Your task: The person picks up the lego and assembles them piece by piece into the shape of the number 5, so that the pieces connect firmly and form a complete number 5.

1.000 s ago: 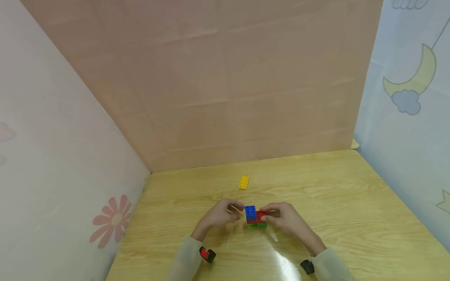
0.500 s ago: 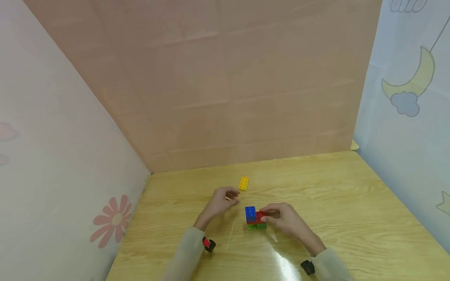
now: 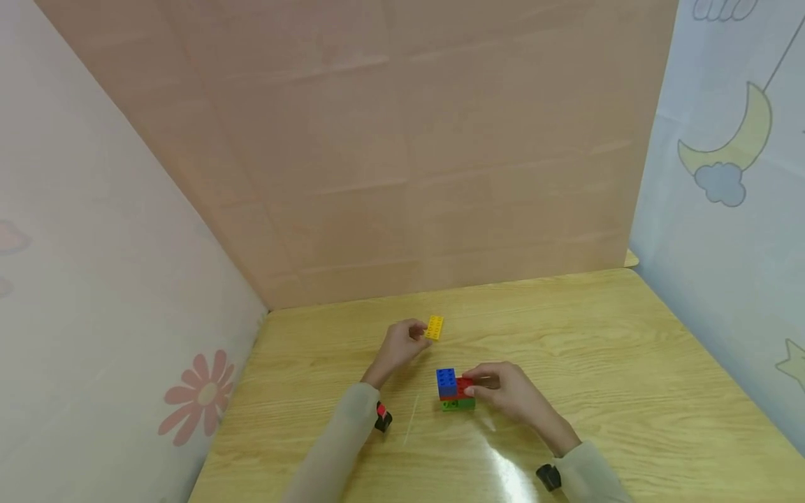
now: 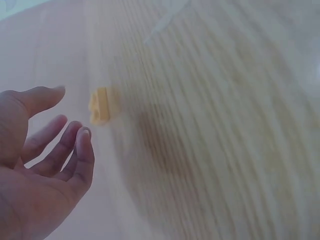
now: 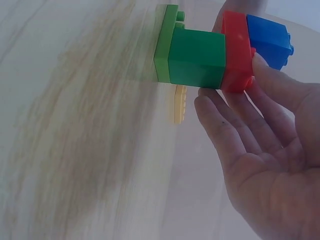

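A stack of toy bricks stands on the table: a thin light green brick [image 5: 164,47] at the base, a dark green brick [image 5: 197,59], a red brick [image 3: 464,386] and a blue brick [image 3: 446,381] on top at the left. My right hand [image 3: 508,391] pinches the red brick from the right, thumb on its near side and fingers behind. Farther back lies a flat yellow brick [image 3: 434,327], studs up. At its left edge is my left hand [image 3: 401,344], fingers loosely bent and spread. In the left wrist view, a gap shows between these fingertips and the yellow brick [image 4: 99,106].
The wood-grain table [image 3: 553,328] extends to both sides. A brown sheet [image 3: 402,154] rises along its back edge. Pale printed walls stand at left and right, one with a flower [image 3: 206,395], the other with a moon [image 3: 736,136].
My left hand has left the stack's left side and moved away from me to the yellow brick. The right hand stays on the stack, which has not moved.
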`<control>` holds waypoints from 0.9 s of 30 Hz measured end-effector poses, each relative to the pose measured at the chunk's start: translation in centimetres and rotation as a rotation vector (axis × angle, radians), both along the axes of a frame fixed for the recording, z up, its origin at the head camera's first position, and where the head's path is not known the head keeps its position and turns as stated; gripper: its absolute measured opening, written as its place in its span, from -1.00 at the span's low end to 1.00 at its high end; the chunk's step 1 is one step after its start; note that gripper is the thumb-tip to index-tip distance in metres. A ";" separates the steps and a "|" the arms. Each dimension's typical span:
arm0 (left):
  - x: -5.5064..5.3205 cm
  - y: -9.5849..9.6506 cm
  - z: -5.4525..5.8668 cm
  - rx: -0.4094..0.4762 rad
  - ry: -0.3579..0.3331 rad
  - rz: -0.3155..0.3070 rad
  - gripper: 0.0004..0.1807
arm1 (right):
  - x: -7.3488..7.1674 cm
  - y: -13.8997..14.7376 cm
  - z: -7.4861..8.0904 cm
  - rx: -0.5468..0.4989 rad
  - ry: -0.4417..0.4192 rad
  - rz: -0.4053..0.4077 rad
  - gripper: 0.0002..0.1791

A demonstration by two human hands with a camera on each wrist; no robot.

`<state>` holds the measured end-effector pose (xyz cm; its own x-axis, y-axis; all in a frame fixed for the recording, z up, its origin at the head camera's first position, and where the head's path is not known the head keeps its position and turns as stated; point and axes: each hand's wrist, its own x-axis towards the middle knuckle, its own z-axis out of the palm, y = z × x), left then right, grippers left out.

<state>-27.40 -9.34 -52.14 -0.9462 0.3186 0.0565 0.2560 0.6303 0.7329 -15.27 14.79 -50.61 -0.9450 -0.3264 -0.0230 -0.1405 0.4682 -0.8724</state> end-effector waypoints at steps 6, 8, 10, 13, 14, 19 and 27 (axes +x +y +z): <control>-1.2 0.7 -0.7 0.040 0.013 0.021 -0.60 | 0.2 -0.1 0.1 -0.023 -0.004 -0.010 -0.67; -1.4 0.8 -0.9 0.042 0.015 0.028 -0.59 | 0.2 -0.1 0.0 -0.035 -0.003 -0.010 -0.66; -1.7 0.9 -1.2 0.035 0.013 0.039 -0.57 | 0.2 -0.2 0.0 -0.040 -0.001 -0.009 -0.66; -1.9 1.2 -1.6 0.033 0.019 0.051 -0.54 | 0.3 -0.2 -0.1 -0.036 0.002 -0.010 -0.66; -2.0 1.2 -1.7 0.032 0.019 0.054 -0.53 | 0.3 -0.2 -0.1 -0.032 0.002 -0.010 -0.66; -2.4 1.8 -2.2 0.021 0.011 0.078 -0.49 | 0.2 -0.2 0.0 -0.019 0.003 -0.015 -0.66; -2.6 2.6 -2.5 0.008 -0.064 0.144 -0.40 | 0.1 -0.1 0.0 -0.012 0.003 -0.020 -0.66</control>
